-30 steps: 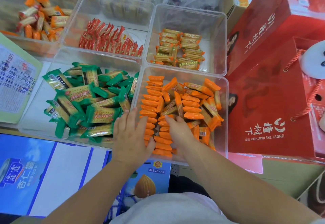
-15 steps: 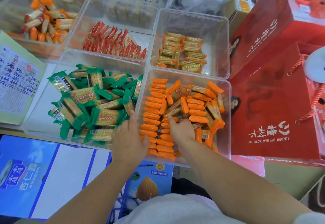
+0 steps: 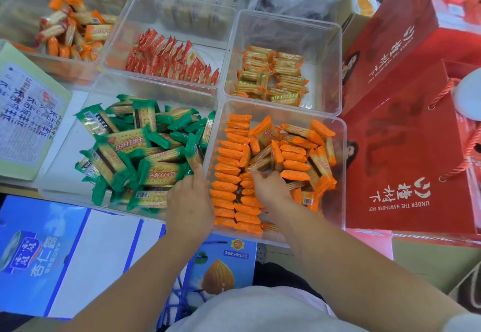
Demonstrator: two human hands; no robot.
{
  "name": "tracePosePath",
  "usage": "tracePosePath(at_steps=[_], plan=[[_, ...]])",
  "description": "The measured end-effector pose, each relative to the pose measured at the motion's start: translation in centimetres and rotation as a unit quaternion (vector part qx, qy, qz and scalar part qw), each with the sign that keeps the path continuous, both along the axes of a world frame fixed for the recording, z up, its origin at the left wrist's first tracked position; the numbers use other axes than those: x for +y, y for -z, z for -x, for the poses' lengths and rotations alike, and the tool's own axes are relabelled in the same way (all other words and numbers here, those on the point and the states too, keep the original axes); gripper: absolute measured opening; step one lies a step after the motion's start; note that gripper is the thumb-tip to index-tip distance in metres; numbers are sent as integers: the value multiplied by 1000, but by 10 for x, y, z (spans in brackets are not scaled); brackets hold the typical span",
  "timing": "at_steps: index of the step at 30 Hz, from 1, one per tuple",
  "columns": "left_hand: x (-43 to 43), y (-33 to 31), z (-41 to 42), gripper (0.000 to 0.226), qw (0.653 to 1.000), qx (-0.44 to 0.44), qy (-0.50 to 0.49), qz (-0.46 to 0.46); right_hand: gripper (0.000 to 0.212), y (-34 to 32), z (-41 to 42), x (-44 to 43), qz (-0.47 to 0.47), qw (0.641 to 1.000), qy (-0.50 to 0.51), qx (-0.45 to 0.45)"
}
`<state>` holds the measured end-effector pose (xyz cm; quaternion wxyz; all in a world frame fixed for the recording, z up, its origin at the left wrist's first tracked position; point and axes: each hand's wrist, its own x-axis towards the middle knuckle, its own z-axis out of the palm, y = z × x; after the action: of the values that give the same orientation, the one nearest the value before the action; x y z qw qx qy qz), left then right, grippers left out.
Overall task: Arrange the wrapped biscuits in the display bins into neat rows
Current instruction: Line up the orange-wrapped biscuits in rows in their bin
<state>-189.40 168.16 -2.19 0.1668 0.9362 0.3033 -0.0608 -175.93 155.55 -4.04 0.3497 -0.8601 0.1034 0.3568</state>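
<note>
My left hand (image 3: 188, 201) rests loose-fingered on the wall beside the green packs (image 3: 140, 149), right hand (image 3: 270, 188) pinching an orange biscuit (image 3: 256, 169) mid-bin (image 3: 341, 175) — a careless nudge could topple that neat left row (image 3: 229, 170).

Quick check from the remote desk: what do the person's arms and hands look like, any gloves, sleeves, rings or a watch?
Both hands are bare: no gloves on the left hand or the right hand, and no rings show on the fingers. Both forearms are uncovered up to the bottom edge of the picture, with no watch or bracelet visible at either wrist. A pale garment shows at the bottom edge.
</note>
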Motion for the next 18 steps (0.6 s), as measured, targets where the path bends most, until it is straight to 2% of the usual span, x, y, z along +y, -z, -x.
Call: tracePosePath(at_steps=[3,7,11,14,16,18], plan=[[-2,5,3,78,1000,-6,-6,0,55,1,-4,3,45,997,-62,-14],[-3,1,2,81,1000,-24,-1,-7,53,0,-9,8,53,994,-99,13],[-12,-5,3,70,992,-102,70,-31,55,0,-14,10,21,994,-96,57],[-23,-9,-6,49,972,-133,193,-21,51,-2,-13,3,-68,992,-2,107],[-29,-10,-16,37,960,-94,263,5,44,-4,-12,-7,-151,973,46,170],[-31,-11,-24,33,953,-40,301,17,33,-2,-8,-18,-201,956,52,206]])
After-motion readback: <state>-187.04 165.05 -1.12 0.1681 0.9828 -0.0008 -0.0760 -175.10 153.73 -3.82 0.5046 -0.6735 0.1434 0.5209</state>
